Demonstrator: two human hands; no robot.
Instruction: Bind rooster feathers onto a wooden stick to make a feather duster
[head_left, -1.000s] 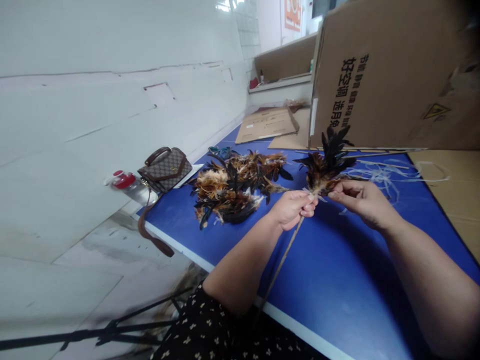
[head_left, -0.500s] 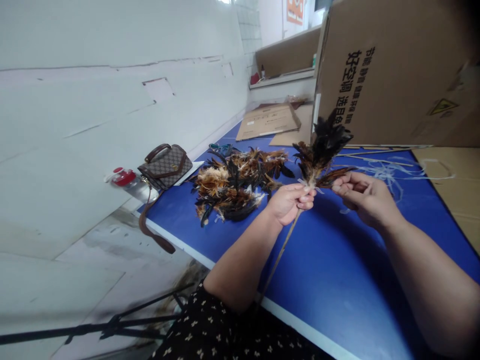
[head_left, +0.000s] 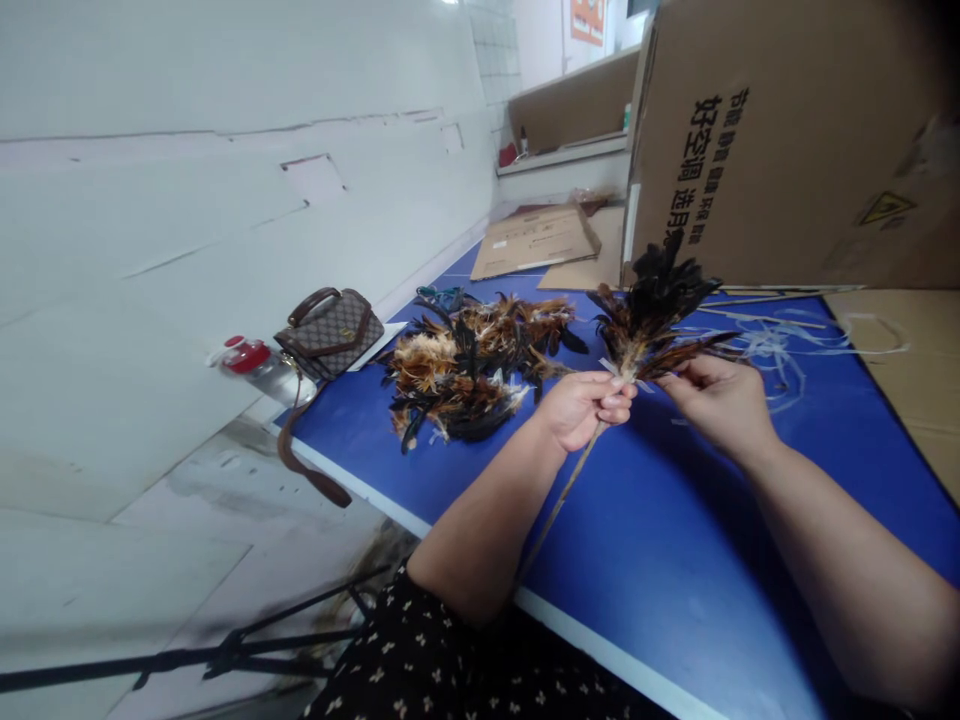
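Observation:
My left hand (head_left: 589, 408) is closed round the top of a thin stick (head_left: 566, 490), where the base of a feather bunch (head_left: 652, 300) meets it. Dark and brown feathers fan upward from that grip, and bits of whitish strip stick out beside the fingers. With its fingers pinched together, my right hand (head_left: 716, 405) is at the lower right feathers of the bunch; its fingertips are partly hidden. Left of my hands, a pile of brown and black feathers (head_left: 472, 360) lies on the blue table (head_left: 622, 560).
A patterned handbag (head_left: 334, 335) and a red-capped bottle (head_left: 259, 365) are at the table's left edge. White plastic strips (head_left: 772, 350) and thin sticks lie at the right. Behind stands a large cardboard box (head_left: 795, 150); flat cardboard (head_left: 532, 243) lies farther back.
My right hand has moved slightly left, closer to the base of the bunch. The feathers on the right side now spread wider. My left hand keeps its grip.

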